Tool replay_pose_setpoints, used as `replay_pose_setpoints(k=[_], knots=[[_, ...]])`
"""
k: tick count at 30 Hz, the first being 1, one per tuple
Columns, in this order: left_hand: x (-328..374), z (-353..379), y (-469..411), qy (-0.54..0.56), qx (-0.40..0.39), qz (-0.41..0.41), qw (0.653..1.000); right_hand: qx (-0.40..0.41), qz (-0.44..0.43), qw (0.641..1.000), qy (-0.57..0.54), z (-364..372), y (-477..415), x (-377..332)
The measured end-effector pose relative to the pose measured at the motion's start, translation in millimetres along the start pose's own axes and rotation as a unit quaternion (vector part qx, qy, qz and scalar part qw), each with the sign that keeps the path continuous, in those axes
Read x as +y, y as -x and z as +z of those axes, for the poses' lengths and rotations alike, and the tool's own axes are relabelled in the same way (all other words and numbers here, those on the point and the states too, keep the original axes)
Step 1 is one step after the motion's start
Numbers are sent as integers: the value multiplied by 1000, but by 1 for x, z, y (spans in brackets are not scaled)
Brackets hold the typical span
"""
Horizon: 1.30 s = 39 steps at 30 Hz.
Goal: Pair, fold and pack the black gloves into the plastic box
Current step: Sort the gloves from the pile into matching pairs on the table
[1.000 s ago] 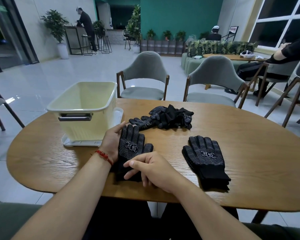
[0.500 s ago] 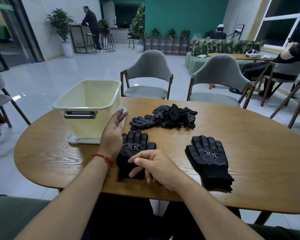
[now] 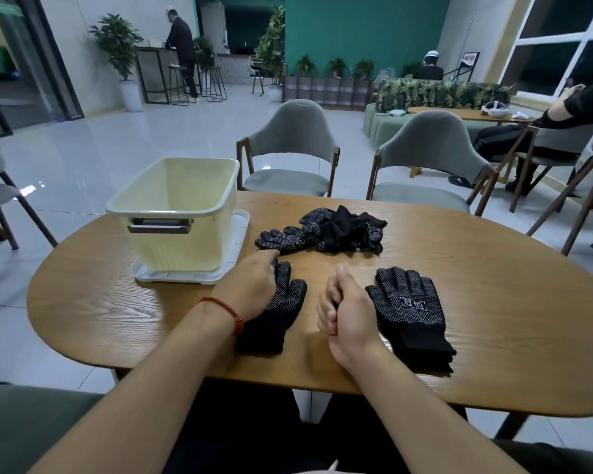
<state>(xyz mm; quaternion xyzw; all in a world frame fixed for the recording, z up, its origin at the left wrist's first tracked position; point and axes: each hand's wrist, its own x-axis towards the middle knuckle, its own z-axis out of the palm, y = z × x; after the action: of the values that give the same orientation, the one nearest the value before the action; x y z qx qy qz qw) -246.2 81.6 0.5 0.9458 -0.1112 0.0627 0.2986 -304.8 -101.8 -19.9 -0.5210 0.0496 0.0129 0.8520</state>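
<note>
While the box stood empty on its lid at the table's left, no pair was packed yet — one stack lay right, a heap waited behind. The left hand pressed flat, fingers spread, on a near glove; the right hand was fisted, empty — chairs and tiled floor beyond.

Green wall, pale tiled floor, grey chairs, window

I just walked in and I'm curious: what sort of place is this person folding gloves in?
Probably a café or office lounge: a bar counter with tall stools, grey dining chairs at wooden tables, and a plant-lined sofa.
</note>
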Motion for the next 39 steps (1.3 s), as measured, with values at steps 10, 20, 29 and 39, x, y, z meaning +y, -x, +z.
replay_pose_setpoints(k=[10,20,29,39], knots=[[0,40,-3,-194,-96,-60,975,18,18,999,-39,-3,-7,-1],[1,40,0,-212,-99,-46,971,68,2,992,108,15,-33,1],[-4,45,-2,-198,-75,-45,976,36,-45,805,591,26,-132,-18],[-7,48,-2,-200,-66,-43,977,-47,-131,629,765,36,-184,-18]])
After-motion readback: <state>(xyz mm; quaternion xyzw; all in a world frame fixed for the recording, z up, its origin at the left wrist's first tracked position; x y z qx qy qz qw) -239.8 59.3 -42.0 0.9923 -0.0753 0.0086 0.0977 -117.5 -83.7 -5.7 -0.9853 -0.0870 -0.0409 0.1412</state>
